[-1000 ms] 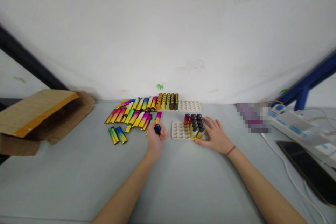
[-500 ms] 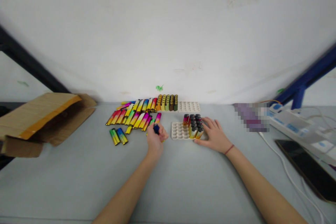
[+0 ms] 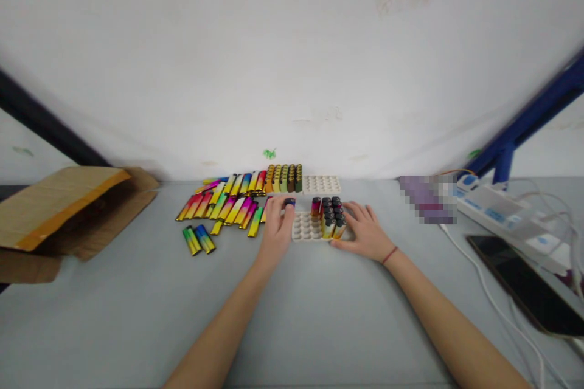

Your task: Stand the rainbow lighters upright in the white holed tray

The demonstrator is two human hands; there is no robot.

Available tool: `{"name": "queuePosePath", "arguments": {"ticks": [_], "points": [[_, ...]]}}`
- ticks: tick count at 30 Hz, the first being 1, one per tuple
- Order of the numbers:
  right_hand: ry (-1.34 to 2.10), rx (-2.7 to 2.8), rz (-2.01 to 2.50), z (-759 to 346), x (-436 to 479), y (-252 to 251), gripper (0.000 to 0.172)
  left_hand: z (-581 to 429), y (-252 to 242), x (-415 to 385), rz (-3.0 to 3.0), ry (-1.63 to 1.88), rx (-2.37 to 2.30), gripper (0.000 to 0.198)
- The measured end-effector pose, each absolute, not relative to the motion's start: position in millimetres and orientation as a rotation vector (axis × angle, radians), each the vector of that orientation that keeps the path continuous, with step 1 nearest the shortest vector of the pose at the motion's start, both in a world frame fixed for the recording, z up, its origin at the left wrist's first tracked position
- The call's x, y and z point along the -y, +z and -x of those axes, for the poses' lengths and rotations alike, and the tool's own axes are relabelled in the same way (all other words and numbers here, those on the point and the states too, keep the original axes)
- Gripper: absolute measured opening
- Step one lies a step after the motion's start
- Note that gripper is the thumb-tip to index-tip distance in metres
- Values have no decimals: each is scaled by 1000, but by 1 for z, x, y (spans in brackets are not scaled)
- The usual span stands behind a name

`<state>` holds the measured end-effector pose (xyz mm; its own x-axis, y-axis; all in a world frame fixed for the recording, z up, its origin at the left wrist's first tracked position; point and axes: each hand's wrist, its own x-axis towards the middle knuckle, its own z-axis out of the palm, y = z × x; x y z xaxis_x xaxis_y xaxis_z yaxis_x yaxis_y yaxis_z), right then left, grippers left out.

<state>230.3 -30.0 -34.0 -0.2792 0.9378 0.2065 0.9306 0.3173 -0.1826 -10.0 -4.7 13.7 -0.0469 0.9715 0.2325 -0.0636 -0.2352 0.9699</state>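
Between the fingertips of my left hand (image 3: 276, 228) is a small glossy tube (image 3: 290, 202), its dark blue end upward and the rest hidden. This hand is by the left edge of a white pocketed tray (image 3: 303, 232). Several shiny oval tubes (image 3: 333, 216) with dark tops stand upright in the tray's right part. My right hand (image 3: 365, 234) rests at the tray's right side, fingers spread, thumb near its front corner. Left of my left hand lies a spread of glossy rainbow-coloured tubes (image 3: 228, 206). Two more, green and blue (image 3: 199, 240), lie nearer me.
Against the wall stand a block of upright gold and brown tubes (image 3: 283, 179) and a second white tray (image 3: 322, 184). At left lies an open cardboard box (image 3: 68, 206). On the right are a power strip (image 3: 506, 213), a black phone (image 3: 524, 285) and white cables.
My left hand has moved right to the tray with the tube, which now stands more upright in the fingers. My right hand stays beside the tray. The whole view has shifted slightly.
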Motion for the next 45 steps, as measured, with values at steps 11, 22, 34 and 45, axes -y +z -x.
{"name": "queuePosePath", "arguments": {"ticks": [11, 22, 34, 45], "points": [[25, 2298, 1689, -229, 31, -34, 84, -3, 14, -3, -1746, 1308, -963, 15], [35, 2308, 1685, -230, 32, -35, 84, 0, 1, -3, -1827, 1277, -1012, 17], [8, 2313, 1680, -230, 32, -35, 83, 0, -4, -2, -2124, 1256, -1087, 20], [46, 2314, 1694, -230, 31, -32, 82, 42, 8, -12, -2278, 710, -2297, 31]]}}
